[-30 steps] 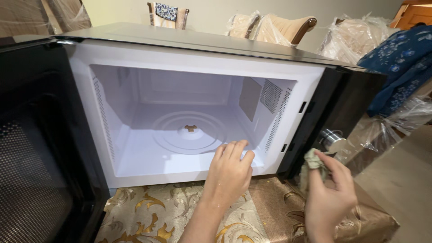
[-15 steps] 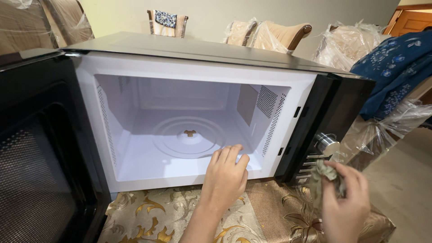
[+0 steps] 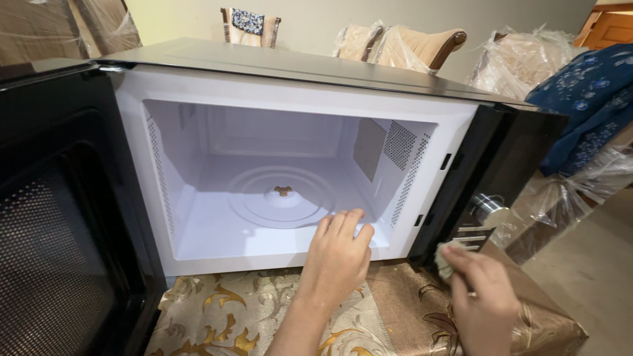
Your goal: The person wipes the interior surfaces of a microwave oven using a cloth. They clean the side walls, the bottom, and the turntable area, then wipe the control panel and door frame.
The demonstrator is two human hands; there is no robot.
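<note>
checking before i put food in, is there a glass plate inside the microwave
No, the microwave floor is bare, showing only the small turntable hub at its centre with no plate on it.

Bright, even indoor light fills the white microwave cavity; edges bow with wide-angle distortion.

The surface is covered with a shiny cloth in beige and brown, with golden leaf patterns on it. Its right corner shows at the lower right, where the cover is plain brown. A microwave oven stands directly on this cloth, near the front edge. The oven is black outside and white inside, and its door hangs open at the left.
</note>
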